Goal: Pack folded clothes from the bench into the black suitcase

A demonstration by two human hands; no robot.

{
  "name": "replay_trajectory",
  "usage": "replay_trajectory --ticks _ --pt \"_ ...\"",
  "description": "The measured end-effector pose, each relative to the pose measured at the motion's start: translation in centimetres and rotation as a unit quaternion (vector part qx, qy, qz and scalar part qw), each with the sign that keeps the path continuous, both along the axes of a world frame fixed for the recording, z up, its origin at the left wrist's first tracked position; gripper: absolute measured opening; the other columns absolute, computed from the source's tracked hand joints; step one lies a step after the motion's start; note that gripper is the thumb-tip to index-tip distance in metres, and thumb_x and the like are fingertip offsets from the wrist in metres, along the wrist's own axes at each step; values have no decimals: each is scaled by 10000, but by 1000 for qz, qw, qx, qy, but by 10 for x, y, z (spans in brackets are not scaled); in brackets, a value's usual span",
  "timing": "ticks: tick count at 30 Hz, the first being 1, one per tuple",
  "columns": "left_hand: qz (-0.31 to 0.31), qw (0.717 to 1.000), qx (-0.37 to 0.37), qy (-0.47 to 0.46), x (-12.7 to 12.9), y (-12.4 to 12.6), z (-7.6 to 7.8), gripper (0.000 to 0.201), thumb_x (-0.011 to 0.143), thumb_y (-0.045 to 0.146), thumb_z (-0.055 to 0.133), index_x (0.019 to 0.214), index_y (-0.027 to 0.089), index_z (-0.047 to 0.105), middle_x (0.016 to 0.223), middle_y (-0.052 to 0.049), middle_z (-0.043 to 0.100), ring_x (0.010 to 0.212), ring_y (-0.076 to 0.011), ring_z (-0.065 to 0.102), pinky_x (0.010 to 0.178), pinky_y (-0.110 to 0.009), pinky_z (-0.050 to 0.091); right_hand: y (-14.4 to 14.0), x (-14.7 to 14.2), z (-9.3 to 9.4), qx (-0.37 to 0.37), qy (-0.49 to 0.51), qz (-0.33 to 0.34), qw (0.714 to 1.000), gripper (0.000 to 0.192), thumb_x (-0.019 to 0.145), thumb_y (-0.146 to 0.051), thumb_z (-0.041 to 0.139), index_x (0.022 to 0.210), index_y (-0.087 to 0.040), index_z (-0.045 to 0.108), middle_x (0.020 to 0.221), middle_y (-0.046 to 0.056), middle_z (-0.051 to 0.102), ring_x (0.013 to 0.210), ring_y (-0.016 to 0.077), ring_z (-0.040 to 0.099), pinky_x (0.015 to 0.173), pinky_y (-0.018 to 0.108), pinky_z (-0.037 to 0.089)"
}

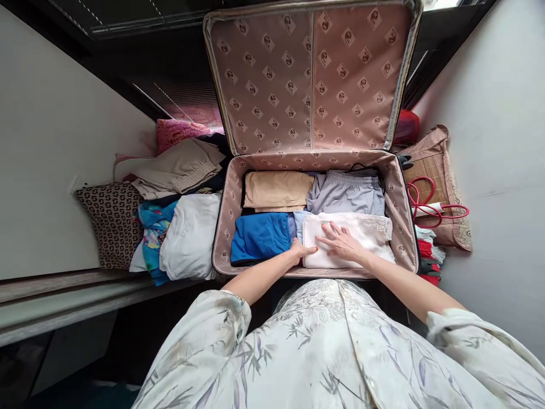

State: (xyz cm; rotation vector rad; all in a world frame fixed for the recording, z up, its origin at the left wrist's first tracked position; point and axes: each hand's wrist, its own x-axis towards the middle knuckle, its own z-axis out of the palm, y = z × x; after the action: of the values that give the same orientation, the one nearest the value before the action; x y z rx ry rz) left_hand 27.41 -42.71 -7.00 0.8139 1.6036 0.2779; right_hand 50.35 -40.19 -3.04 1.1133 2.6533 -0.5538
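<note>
An open suitcase (225, 221) with patterned pink lining lies before me, packed with folded clothes. My right hand (340, 243) rests flat on a folded white garment (370, 230) at the front right, its fingers spread. Beside that garment's left edge is my left hand (300, 250); its thumb stretches over the white cloth, while the other fingers are partly hidden in the gap next to a folded blue garment (261, 236). A light blue cloth (298, 218) peeks out beneath the white one. Behind lie folded beige clothing (276, 188) and grey shorts (351, 192).
The suitcase lid (310, 79) stands upright at the back. To the left are a white garment pile (191, 236), a patterned cushion (110, 221) and beige trousers (174, 167). A red cord (426, 199) and a brown woven mat (447, 170) lie right, near the wall.
</note>
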Motion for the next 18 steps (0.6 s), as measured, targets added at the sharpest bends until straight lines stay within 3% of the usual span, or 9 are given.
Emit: replay_trajectory --ticks 3,6,8,11,13,15,18 --pt "35 986 -80 -143 -10 -4 -1 913 447 417 1026 1244 149 670 1238 -170 730 1155 -331 692 969 -410 573 12 -12 -12 16 8 -37 999 713 910 -418 651 1580 -361 415 1693 149 280 1518 494 235 1073 668 352" --pt "25 970 -85 -227 -20 -4 5 874 481 402 1013 1254 166 680 1286 -148 720 1183 -322 686 983 -383 569 8 -17 -19 35 23 -52 998 742 895 -480 664 1582 -368 409 1699 144 266 1531 496 198 1107 706 297" --pt "5 987 -71 -144 -23 -3 10 843 568 379 978 1308 158 641 1331 -163 694 1217 -324 669 1000 -379 554 0 -18 -23 38 25 -47 998 766 879 -473 690 1583 -383 401 1706 134 250 1545 486 172 1130 717 263" --pt "-54 991 -65 108 -22 0 23 827 694 362 906 1385 81 549 1357 -261 645 1260 -390 633 1040 -441 509 -11 -20 -26 25 14 -32 999 797 854 -413 735 1581 -382 410 1708 140 243 1547 491 173 1140 714 261" --pt "-138 971 -17 194 -19 1 36 881 778 367 842 1487 38 434 1424 -325 564 1329 -430 571 1088 -489 457 -16 -25 -22 27 15 -45 999 820 854 -420 742 1594 -365 392 1715 152 215 1550 496 162 1144 709 265" --pt "-229 942 98 225 -19 0 50 972 828 373 798 1599 77 284 1583 -328 377 1474 -444 397 1177 -535 348 -20 -28 -14 42 33 -58 997 848 861 -459 738 1612 -366 356 1731 141 152 1563 486 116 1161 701 243" --pt "-378 867 251 209 -25 1 61 1113 747 398 876 1651 268 241 1732 -175 91 1585 -451 -1 1246 -635 107 -26 -16 -4 47 62 -35 996 889 839 -483 764 1614 -403 335 1744 116 79 1570 485 58 1162 719 214"
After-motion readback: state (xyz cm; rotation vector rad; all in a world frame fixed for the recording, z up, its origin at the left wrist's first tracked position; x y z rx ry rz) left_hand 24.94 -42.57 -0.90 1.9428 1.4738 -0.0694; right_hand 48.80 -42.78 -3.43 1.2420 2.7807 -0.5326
